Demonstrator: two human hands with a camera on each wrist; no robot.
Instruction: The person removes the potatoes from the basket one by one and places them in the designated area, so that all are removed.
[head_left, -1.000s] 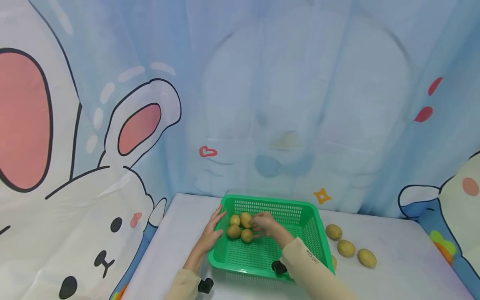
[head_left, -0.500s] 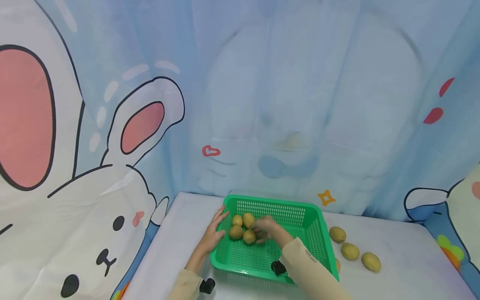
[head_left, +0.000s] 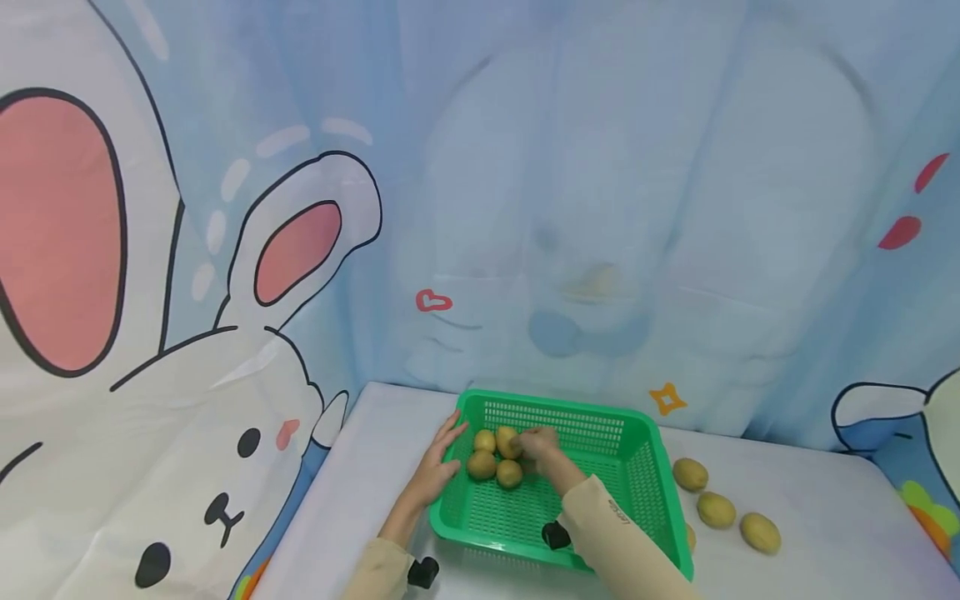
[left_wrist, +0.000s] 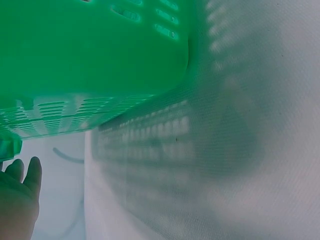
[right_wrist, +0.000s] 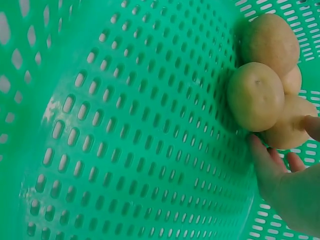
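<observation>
Right hand grips a potato in a green basket

The potato (head_left: 507, 442) in the right hand (head_left: 538, 445) lies at the far right of a cluster of four in the left part of a green perforated plastic basket (head_left: 495, 546). In the right wrist view, the thumb presses one side of it and the fingers curl in along the other. The three other potatoes (head_left: 482, 465) sit close together beside it on the basket floor.

The left hand (head_left: 435, 473) rests against the basket's left rim, its fingers straight and spread, pinching nothing.

Outside the basket, to its right, three loose potatoes (head_left: 716, 510) lie in a slanting row on the white tabletop (head_left: 817, 508); a fourth potato (head_left: 691, 537) is partly hidden behind the basket's right edge.

Both arms wear beige sleeves (head_left: 611, 533), the right one bearing small lettering, and a black device (head_left: 423, 572) shows at each wrist.

Behind the table hangs a pale blue curtain (head_left: 480, 208) printed with a red heart outline (head_left: 433, 300) and an orange star (head_left: 667, 399). A large white cartoon rabbit (head_left: 247, 392) fills the left side.
</observation>
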